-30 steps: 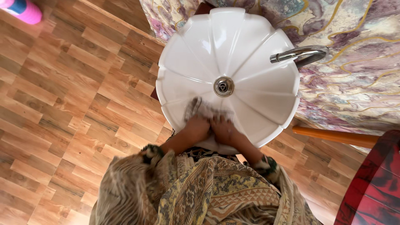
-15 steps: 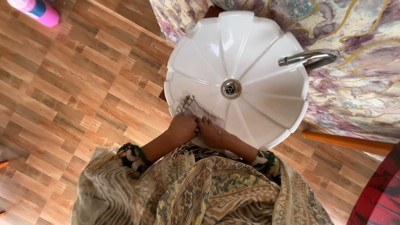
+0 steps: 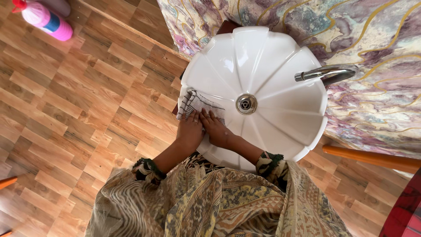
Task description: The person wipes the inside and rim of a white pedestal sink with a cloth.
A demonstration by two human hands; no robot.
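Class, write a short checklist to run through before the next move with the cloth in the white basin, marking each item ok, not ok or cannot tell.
1. Left hand flat on the cloth: ok.
2. Right hand on the cloth beside it: ok.
3. Cloth inside the basin: not ok, its striped edge lies over the rim.
4. Drain uncovered: ok.
5. Tap off: ok, no water visible.
6. Cloth wet: cannot tell.

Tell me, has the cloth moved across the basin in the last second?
Yes. The cloth has slid from below the drain round to the basin's left rim.
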